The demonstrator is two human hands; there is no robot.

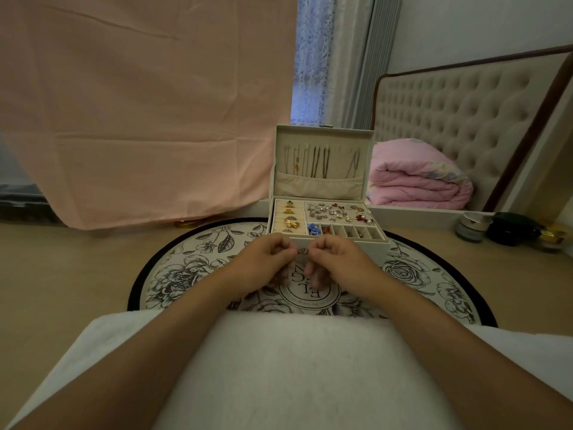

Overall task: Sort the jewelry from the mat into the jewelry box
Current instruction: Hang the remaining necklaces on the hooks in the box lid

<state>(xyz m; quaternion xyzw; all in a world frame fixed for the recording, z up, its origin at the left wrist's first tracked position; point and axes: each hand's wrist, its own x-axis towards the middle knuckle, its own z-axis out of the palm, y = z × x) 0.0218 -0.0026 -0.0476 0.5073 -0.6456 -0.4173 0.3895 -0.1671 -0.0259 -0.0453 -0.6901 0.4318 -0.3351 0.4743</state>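
A small silvery piece (302, 251) was pinched between the left hand (263, 265) and right hand (339, 262) over the round floral mat (198, 265), before the cream jewelry box (319, 184).

A single wide-angle camera sits on the person's head and faces forward and down. The white-clad lap (279, 367) and both forearms fill the bottom of the view, very close to the lens. The left hand (263, 262) and right hand (338, 262) meet mid-frame over the round mat (192, 265), near enough to show the small piece of jewelry (302, 251) pinched between them. The open jewelry box (322, 181) stands straight ahead at the mat's far edge. Beyond it the view reaches a pink cloth (139, 119) and a padded headboard (459, 113).
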